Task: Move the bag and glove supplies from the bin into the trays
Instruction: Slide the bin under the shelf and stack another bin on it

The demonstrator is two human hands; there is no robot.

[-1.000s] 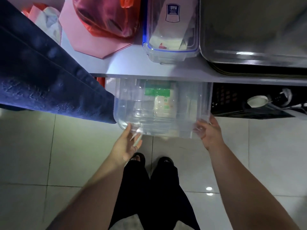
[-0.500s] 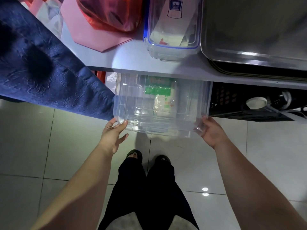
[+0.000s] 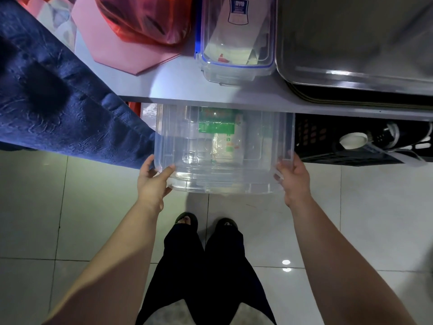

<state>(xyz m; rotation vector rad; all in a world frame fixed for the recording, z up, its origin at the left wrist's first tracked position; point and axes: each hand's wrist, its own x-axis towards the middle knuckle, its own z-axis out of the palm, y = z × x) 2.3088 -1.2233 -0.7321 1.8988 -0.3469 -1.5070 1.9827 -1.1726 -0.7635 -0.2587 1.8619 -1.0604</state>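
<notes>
A clear plastic bin [image 3: 182, 146] juts out from under the white table edge, above the tiled floor. Inside lie a green-labelled pack [image 3: 216, 126] and a pale plastic-wrapped pack [image 3: 228, 146]. My left hand [image 3: 152, 181] grips the bin's near left corner, thumb over the rim. My right hand [image 3: 294, 179] grips the near right corner. A steel tray [image 3: 351, 73] sits on the table at the top right, its far part out of frame.
On the white table [image 3: 173, 85] stand a clear blue-rimmed container [image 3: 236, 43], a red plastic bag [image 3: 145, 22] and pink paper [image 3: 121, 52]. Dark blue cloth [image 3: 58, 109] hangs at the left. A black crate [image 3: 346, 141] sits under the table at the right.
My left hand moved from under the bin's front up to its left corner and closed on the rim. The bin sits a little higher and nearer in view.
</notes>
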